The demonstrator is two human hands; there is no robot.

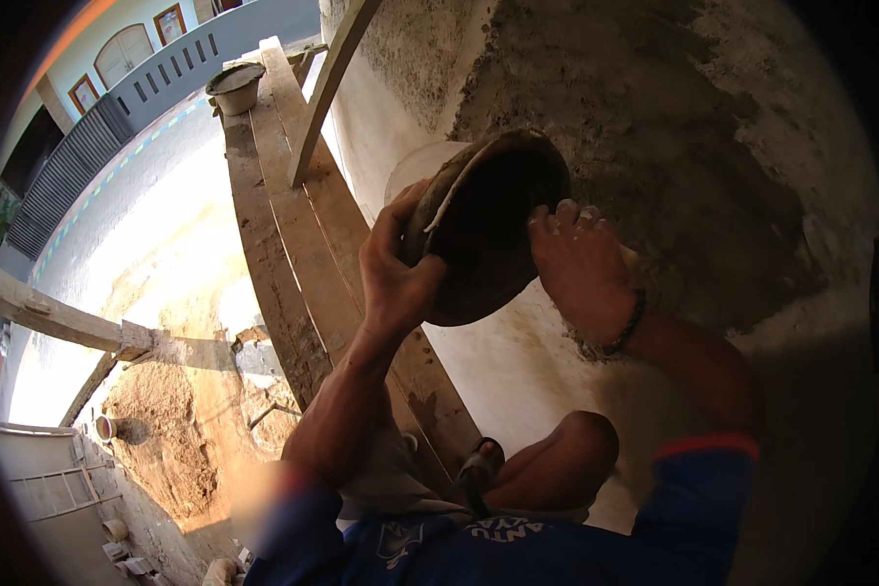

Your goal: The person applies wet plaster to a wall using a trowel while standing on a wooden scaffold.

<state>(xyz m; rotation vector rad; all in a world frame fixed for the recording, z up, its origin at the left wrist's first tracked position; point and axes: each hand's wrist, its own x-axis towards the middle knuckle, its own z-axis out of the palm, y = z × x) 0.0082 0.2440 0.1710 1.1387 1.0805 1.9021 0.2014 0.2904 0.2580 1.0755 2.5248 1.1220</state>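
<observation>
A mortar-crusted bucket (418, 162) is tipped on its side before the wall, its dark mouth turned towards me. My left hand (400, 256) grips its rim on the left, thumb inside and fingers around the outside. At the mouth's right edge is my right hand (584, 266), its fingers curled closed and whitened at the tips. A pale bit shows beside its wrist, possibly a handle; what it holds is hidden. The bucket's inside is too dark to make out. Behind both hands, the wall (674, 166) carries a dark, damp-looking patch of plaster.
I am crouched on a plank scaffold (273, 220), with an upright wooden pole (327, 93) beside it. A second bucket (236, 88) filled with grey mix stands at the planks' far end. Far below on the left lie a sand heap (161, 430) and a small bucket (105, 428).
</observation>
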